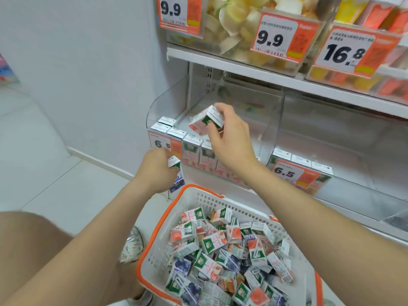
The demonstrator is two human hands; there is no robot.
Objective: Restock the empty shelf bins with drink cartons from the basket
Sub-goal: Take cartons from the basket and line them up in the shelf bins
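My right hand point(229, 138) grips a pink-and-green peach carton point(204, 121), tilted, above the row of cartons point(192, 151) standing in the left clear shelf bin point(159, 107). My left hand point(155, 171) holds a blue blueberry carton point(176, 176) just below that bin's front. The white basket with an orange rim point(198, 199) sits on the floor below, filled with several mixed pink and blue cartons point(220, 250). The neighbouring clear bin point(331, 133) to the right has a few cartons point(302, 164) along its front.
Price tags reading 6.5 point(164, 145) hang on both bins. The shelf above point(242, 67) carries bins of snacks with 9.9 and 16.8 tags. A white wall point(88, 74) stands to the left; my knee point(33, 250) is at lower left.
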